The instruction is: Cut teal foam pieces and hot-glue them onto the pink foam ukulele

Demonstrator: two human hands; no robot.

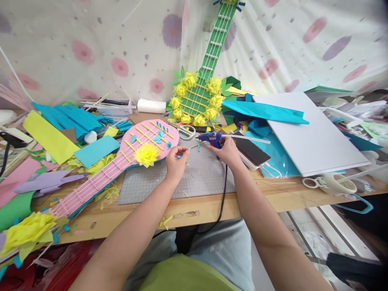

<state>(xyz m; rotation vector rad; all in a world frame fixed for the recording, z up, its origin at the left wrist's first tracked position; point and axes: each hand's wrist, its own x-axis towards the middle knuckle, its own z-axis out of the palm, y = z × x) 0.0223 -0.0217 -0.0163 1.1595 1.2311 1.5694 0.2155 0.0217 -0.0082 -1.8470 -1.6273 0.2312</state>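
My left hand [176, 162] is closed in a pinch, with a thin stick [193, 147] at its fingertips and a bit of blue paper by the fingers. Close on its right, my right hand [228, 152] grips a dark blue glue gun [214, 140], nozzle pointing left and a pale glue stick [250, 138] jutting from its back. Both hands are over a grey cutting mat [142, 186]. Left of them lies a pink paper guitar [142, 137] bearing a yellow paper flower [146, 154]. A tiny blue strip [199, 148] shows below the nozzle.
Behind stands a green paper guitar [194, 99] ringed with yellow flowers. Scissors [186, 132] lie beside the pink guitar. A phone [251, 150] and a white board [312, 137] are on the right. Paper scraps crowd the left; a black cord [224, 194] hangs over the table edge.
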